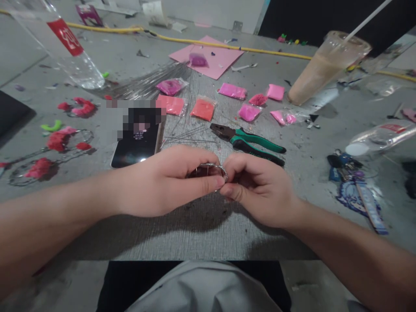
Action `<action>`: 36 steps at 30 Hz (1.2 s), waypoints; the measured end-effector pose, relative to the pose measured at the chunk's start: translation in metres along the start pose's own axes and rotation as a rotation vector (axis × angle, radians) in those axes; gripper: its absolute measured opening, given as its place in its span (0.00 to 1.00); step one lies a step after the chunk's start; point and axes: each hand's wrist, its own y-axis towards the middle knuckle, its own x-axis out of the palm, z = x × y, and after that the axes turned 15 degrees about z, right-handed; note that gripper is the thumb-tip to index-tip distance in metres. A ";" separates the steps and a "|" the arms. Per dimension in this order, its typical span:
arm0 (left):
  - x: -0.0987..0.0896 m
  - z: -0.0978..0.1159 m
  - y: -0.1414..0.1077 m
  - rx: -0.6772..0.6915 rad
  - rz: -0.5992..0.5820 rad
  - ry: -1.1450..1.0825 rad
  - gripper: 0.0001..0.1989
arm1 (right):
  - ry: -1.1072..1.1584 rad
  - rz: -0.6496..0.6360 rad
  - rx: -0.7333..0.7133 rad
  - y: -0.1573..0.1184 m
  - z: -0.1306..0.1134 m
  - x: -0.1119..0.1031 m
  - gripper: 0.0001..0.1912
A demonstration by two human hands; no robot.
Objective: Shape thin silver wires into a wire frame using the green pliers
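Note:
My left hand point(172, 182) is closed around a small loop of twisted silver wire point(211, 165), its thumb pressed along the front. At the loop's right side, my right hand point(256, 186) pinches with thumb and forefinger; its fingertips meet the wire there. Just beyond my hands lie green-handled pliers point(247, 141), jaws pointing left. Loose straight wires point(191, 138) lie beside them, and a phone point(136, 149) rests behind my left wrist. Farther back are small packets of clay, among them an orange packet point(203, 108) and a pink packet point(232, 91).
Red clay pieces on wire point(60, 138) lie at the left. A water bottle point(71, 56) stands back left, near a wire bundle point(139, 82). An iced drink cup point(325, 69) with a straw stands back right. Another bottle point(383, 136) and keychains point(357, 195) lie right. A yellow cord point(260, 51) crosses behind.

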 end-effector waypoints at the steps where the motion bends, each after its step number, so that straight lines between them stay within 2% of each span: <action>1: 0.001 0.000 0.000 -0.010 0.005 -0.017 0.15 | -0.006 0.003 0.004 0.000 -0.001 0.000 0.08; 8: 0.005 -0.007 0.005 -0.171 0.012 -0.184 0.15 | 0.057 -0.002 0.154 -0.001 -0.008 0.003 0.07; 11: 0.007 -0.010 0.005 -0.193 0.052 -0.203 0.16 | 0.060 0.041 0.200 -0.001 -0.009 0.007 0.06; 16: 0.013 -0.017 0.000 -0.035 0.128 -0.148 0.06 | 0.002 0.136 0.247 -0.001 -0.008 0.013 0.08; 20: 0.019 -0.021 -0.004 0.112 0.152 -0.122 0.04 | -0.025 0.200 0.296 -0.001 -0.010 0.014 0.10; 23: 0.019 -0.024 -0.003 0.147 0.170 -0.099 0.02 | 0.021 0.213 0.389 0.001 -0.010 0.015 0.12; 26: 0.018 -0.026 -0.001 0.089 0.152 -0.183 0.02 | 0.116 0.240 0.429 0.003 -0.007 0.014 0.11; 29: 0.017 -0.025 0.004 -0.031 0.126 -0.388 0.03 | 0.233 0.276 0.405 0.005 -0.003 0.011 0.14; 33: 0.020 -0.020 0.009 -0.173 0.113 -0.633 0.03 | 0.438 0.206 0.462 0.006 0.000 0.008 0.16; 36: 0.022 -0.015 0.011 -0.250 0.114 -0.739 0.03 | 0.475 0.165 0.445 0.008 0.001 0.008 0.14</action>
